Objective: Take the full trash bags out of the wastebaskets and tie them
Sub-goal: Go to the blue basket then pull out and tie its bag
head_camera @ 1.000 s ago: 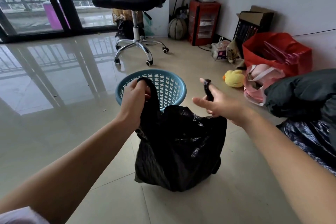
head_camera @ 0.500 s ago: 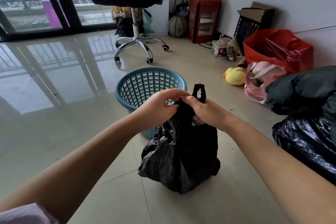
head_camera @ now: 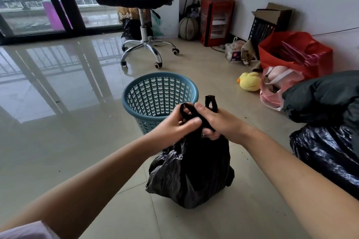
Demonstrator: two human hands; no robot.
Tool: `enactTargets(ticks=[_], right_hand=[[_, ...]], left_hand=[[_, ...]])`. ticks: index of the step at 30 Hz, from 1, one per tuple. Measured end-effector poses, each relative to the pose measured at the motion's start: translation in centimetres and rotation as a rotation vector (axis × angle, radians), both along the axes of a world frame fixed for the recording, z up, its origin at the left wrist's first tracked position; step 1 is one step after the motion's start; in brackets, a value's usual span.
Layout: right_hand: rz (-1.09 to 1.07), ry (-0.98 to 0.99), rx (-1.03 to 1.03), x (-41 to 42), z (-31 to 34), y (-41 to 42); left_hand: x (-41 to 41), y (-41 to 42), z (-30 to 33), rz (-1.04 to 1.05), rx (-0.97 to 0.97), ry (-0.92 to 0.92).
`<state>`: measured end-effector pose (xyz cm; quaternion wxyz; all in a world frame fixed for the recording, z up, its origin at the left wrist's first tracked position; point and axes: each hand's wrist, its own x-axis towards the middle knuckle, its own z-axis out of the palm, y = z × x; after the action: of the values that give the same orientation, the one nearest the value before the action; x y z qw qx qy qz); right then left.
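Note:
A full black trash bag [head_camera: 191,172] stands on the tiled floor in front of me. Just behind it is a blue perforated wastebasket [head_camera: 155,93] with no liner inside. My left hand [head_camera: 172,126] and my right hand [head_camera: 217,120] meet above the bag's mouth. Both grip the bag's two black handle loops, which cross between my fingers. One loop sticks up behind my right hand, the other arches over my left fingers.
A black office chair [head_camera: 139,15] on castors stands beyond the basket. Along the right wall lie a yellow plush duck [head_camera: 249,81], a pink bag [head_camera: 275,87], a red bag [head_camera: 295,54] and a small red cabinet [head_camera: 216,21]. Large dark bags [head_camera: 328,141] sit at my right.
My hands, apart a second ago with a handle in each, have come together over the bag. The handles are now crossed between them. The bag's mouth has been gathered shut.

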<state>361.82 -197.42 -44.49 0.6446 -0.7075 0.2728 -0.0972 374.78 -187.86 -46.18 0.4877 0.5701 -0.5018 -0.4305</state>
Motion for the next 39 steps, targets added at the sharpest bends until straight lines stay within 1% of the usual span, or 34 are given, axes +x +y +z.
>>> enactTargets(ticks=[1,2,4,6,8,10,11,14,16,18,20,22,24,27,30,32,33,35,37,39], right_hand=[[-0.03,-0.031,0.046,0.0,0.0,-0.2],[-0.035,-0.051,0.093,-0.1,0.0,-0.4],[0.034,-0.077,0.189,-0.6,0.0,-0.8],[0.154,-0.095,0.221,-1.0,0.0,-0.9],[0.25,-0.089,0.159,-1.4,0.0,-1.0],[0.244,-0.014,0.023,-1.6,-0.1,-1.3],[0.205,0.041,-0.086,-1.6,-0.3,-1.4],[0.075,0.2,-0.517,-1.2,-1.1,-1.5],[-0.04,0.199,-0.691,-0.8,-1.7,-1.1],[-0.091,0.12,-0.777,-0.7,-1.9,-0.8],[-0.041,0.068,-0.788,-0.5,-2.0,-0.5],[0.024,0.047,-0.718,-0.5,-2.3,-0.1],[0.038,0.026,-0.624,-0.7,-2.8,-0.3],[0.044,0.019,-0.605,-0.9,-3.5,-0.8],[-0.009,0.049,-0.657,-0.9,-4.0,-1.2],[-0.156,0.132,-0.773,-1.3,-4.6,-2.2],[-0.236,0.212,-0.817,-1.8,-5.1,-3.0],[-0.316,0.414,-0.837,-3.2,-6.5,-4.4],[-0.318,0.563,-0.787,-4.5,-8.1,-5.0],[-0.321,0.655,-0.73,-5.7,-9.5,-5.1]], left_hand=[[-0.3,0.1,-0.4,-0.096,0.052,-0.025],[-0.6,0.1,-0.9,-0.146,0.101,-0.067],[-0.7,0.1,-1.7,-0.124,0.19,-0.105],[-0.7,-0.1,-2.2,-0.074,0.233,0.022],[-0.5,-0.4,-2.4,-0.025,0.234,0.165],[-0.2,-0.5,-2.2,0.026,0.223,0.281],[-0.1,-0.5,-2.2,0.024,0.219,0.331],[0.1,-0.3,-2.1,-0.116,0.29,0.472],[0.0,-0.3,-2.1,-0.201,0.382,0.601],[0.2,-0.5,-2.2,-0.189,0.455,0.704],[0.6,-0.6,-2.5,-0.163,0.513,0.755],[0.9,-0.5,-2.8,-0.163,0.555,0.783],[1.1,-0.5,-3.1,-0.122,0.577,0.797],[1.4,-0.9,-3.7,-0.002,0.606,0.793],[1.2,-1.6,-3.9,0.23,0.546,0.774],[1.7,-2.2,-3.8,0.45,0.406,0.806],[2.2,-2.4,-3.6,0.52,0.33,0.845],[2.7,-2.4,-3.2,0.544,0.243,0.955],[2.8,-2.1,-3.4,0.536,0.244,1.062],[3.0,-1.8,-4.4,0.548,0.283,1.084]])
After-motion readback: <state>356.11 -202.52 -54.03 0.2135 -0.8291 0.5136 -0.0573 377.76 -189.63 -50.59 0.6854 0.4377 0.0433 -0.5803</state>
